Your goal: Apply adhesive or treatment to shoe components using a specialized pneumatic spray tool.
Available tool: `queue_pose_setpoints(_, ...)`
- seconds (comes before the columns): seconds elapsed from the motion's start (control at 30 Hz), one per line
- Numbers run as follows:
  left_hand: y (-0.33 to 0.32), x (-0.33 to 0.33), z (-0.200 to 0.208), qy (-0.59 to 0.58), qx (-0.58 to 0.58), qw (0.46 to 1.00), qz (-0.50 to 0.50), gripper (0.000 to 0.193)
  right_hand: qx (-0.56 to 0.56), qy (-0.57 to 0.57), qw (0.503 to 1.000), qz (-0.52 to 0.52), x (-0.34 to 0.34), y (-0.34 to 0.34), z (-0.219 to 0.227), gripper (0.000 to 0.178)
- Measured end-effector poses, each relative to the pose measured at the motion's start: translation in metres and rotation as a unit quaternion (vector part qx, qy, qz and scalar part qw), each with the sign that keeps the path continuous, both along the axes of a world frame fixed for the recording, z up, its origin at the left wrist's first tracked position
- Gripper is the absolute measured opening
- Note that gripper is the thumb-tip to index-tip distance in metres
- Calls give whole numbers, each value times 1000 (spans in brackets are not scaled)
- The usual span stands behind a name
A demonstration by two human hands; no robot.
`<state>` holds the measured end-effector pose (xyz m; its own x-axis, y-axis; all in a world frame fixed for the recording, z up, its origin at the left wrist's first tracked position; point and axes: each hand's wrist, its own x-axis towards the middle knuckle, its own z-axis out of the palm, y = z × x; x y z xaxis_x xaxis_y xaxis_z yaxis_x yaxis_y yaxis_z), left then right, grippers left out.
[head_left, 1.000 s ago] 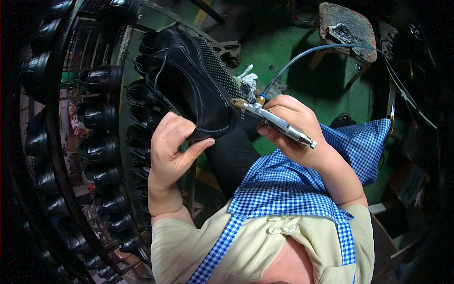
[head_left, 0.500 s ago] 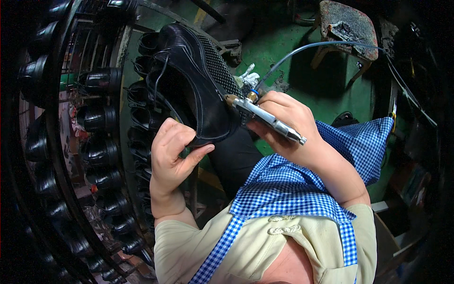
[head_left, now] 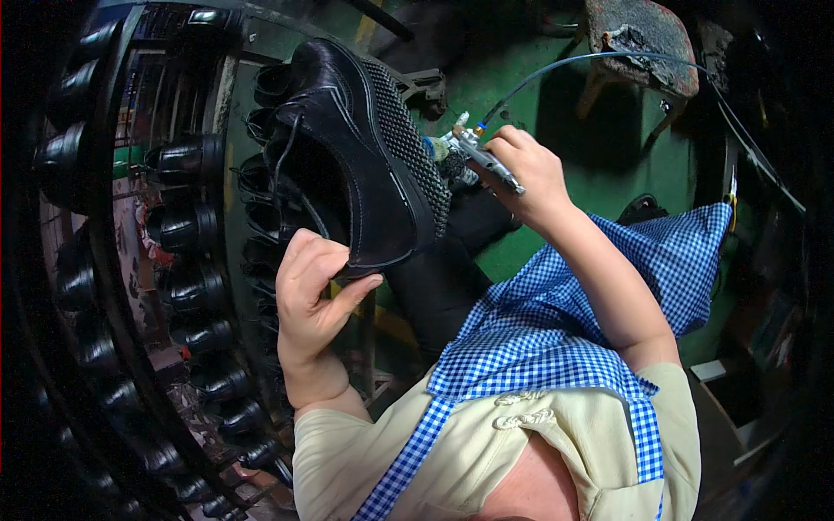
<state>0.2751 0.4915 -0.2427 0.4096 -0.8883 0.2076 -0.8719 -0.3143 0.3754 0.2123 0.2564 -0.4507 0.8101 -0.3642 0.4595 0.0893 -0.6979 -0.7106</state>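
A black lace-up shoe (head_left: 389,195) with a textured sole side is held up in front of me, toe pointing away and opening turned left. My left hand (head_left: 311,291) pinches its heel rim between thumb and fingers. To the right of the shoe, my right hand (head_left: 536,178) is wrapped round a small silver spray gun (head_left: 493,163). The gun's nozzle end points toward the sole side, apart from it. A thin blue air hose (head_left: 556,62) runs from the gun off to the right. My right fingertips are partly hidden behind the gun.
Racks of black shoes (head_left: 187,221) stand close on my left, with more shoes just behind the held one. A worn, stained stool (head_left: 643,43) stands on the green floor (head_left: 565,165) at the far right. My blue checked apron (head_left: 539,347) spreads across my lap.
My right hand has drawn the spray gun back from the shoe's side, away and slightly up in the picture. The shoe has tilted a little, with my left hand still at its heel.
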Motion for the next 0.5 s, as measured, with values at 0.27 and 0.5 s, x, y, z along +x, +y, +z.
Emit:
queue_pose_setpoints(0.27, -1, 0, 4, 17, 12, 1000, 22, 31, -21, 112, 987, 112, -10, 5, -18, 22)
queue_pose_setpoints(0.5, -18, 10, 26, -126, 88, 988, -27, 39, -40, 70, 988, 135, -29, -36, 6, 27)
